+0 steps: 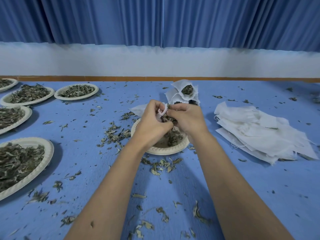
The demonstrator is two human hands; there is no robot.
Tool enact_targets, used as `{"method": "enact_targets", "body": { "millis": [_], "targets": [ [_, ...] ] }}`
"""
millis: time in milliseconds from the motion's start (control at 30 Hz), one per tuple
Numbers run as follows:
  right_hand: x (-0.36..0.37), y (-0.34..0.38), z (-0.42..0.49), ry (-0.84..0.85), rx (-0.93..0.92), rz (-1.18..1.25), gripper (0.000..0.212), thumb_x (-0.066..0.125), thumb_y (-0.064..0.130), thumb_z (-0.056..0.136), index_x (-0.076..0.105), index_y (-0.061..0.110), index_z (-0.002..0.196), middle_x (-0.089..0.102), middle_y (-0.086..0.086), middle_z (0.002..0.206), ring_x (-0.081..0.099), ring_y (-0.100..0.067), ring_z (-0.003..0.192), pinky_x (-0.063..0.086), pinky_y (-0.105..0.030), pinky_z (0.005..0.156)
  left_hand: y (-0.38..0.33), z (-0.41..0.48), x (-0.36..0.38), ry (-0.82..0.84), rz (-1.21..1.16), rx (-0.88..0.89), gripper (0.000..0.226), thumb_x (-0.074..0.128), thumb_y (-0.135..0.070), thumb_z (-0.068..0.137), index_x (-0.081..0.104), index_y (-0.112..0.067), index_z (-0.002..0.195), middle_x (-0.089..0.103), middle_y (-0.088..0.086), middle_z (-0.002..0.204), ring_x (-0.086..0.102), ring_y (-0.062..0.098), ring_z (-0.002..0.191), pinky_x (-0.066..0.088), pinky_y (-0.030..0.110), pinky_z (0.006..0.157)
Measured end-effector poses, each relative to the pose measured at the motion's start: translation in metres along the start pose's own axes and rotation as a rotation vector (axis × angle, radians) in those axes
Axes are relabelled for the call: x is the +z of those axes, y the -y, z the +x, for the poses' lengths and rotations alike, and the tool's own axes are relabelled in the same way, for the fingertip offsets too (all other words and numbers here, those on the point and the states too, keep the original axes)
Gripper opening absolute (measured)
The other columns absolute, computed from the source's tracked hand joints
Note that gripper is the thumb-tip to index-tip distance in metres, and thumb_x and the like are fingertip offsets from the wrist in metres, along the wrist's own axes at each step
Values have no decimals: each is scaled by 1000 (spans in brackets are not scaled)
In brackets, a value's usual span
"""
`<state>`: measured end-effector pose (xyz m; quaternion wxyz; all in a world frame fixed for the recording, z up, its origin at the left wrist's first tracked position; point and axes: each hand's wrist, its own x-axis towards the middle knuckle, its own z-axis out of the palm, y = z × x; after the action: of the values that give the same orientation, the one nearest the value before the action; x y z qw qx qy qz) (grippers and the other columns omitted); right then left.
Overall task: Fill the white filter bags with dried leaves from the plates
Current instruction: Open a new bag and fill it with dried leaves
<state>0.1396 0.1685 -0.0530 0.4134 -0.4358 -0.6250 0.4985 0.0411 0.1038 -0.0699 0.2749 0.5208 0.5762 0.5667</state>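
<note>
The white filter bag [162, 110] is between the two hands, just above a plate [166, 150]. The left hand [153, 118] pinches the bag's mouth with curled fingers, I think in order to turn the opening toward the other hand. The right hand [186, 118] touches this mouth and holds a bunch of dried leaves [168, 116] in its curled fingers; it seems to press them inside. The filling step looks in progress, not finished. Both hands work directly over the plate, probably so that falling leaves drop back on it and not on the table [242, 187]. This plate is almost used up, with only a small heap under the wrists. Just beyond the fingertips lie the filled bags [187, 90], leaning on each other, some with dark leaves showing at the mouth; I judge they are put there to be apart from the unused ones. The empty bags [256, 132] lie flat in a loose pile to the right of the right hand, near enough to reach. Well apart to the left of the left hand, full plates [26, 160] wait in rows. Loose leaves [114, 134] are scattered on the blue surface around the hands and below the forearms.
</note>
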Motion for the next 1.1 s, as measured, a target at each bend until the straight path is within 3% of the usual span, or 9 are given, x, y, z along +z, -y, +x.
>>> {"method": "enact_targets", "body": {
  "millis": [133,267,433,533,633,733,833,933,1100],
  "targets": [
    [1,0,-3,-27,33,19,21,76,10,72,58,19,69,62,0,67,59,-16,58,54,-34,62,1,0,0,-73,83,75,35,74,-13,74,45,-13,94,42,-6,77,36,2,57,35,13,53],
    [-3,4,-7,72,20,77,19,76,7,73,59,13,70,62,-1,60,62,-9,51,55,-23,55,4,2,-2,-109,57,85,34,76,-14,74,46,-15,90,46,-1,80,40,11,66,40,25,61],
    [-15,9,-7,268,100,151,7,63,11,83,68,12,78,66,0,75,68,-17,74,58,-30,78,7,1,-6,-125,102,137,33,73,-8,77,42,-20,79,39,-5,72,31,4,56,31,13,50],
    [-17,13,-7,274,112,133,19,51,5,84,66,15,78,68,2,70,69,-15,73,55,-22,75,7,1,-7,-149,110,142,31,70,-4,77,43,-19,76,37,-9,67,29,2,51,29,12,47],
    [-13,11,-5,172,29,63,13,48,7,88,54,17,84,70,1,74,70,-12,70,53,-24,72,8,1,-9,-144,115,127,28,66,-2,79,43,-18,76,38,-10,66,28,4,49,28,12,47],
    [-13,2,-2,16,-142,-147,14,56,11,85,57,21,94,68,2,90,67,-9,77,47,-15,63,8,2,-12,-162,90,120,28,66,-5,81,43,-20,75,36,-9,65,28,7,52,29,14,49],
    [-11,-3,-3,80,-226,-287,15,67,21,83,68,23,98,66,10,93,59,0,83,40,-3,64,7,2,-14,-161,36,103,25,69,-11,81,45,-20,76,40,-8,67,33,11,58,35,21,54],
    [-6,-4,-3,22,-274,-339,9,68,20,84,73,14,89,67,6,79,62,-6,77,45,-12,66,5,2,-15,-137,19,86,24,69,-11,81,47,-19,78,45,0,75,39,17,64,39,30,59],
    [1,-2,-7,-20,-303,-370,14,64,19,83,63,22,70,61,9,66,57,-12,67,45,-30,64,1,6,-12,-276,56,70,28,70,-8,79,47,-22,73,41,-11,69,36,9,56,34,12,50]
  ]
}}
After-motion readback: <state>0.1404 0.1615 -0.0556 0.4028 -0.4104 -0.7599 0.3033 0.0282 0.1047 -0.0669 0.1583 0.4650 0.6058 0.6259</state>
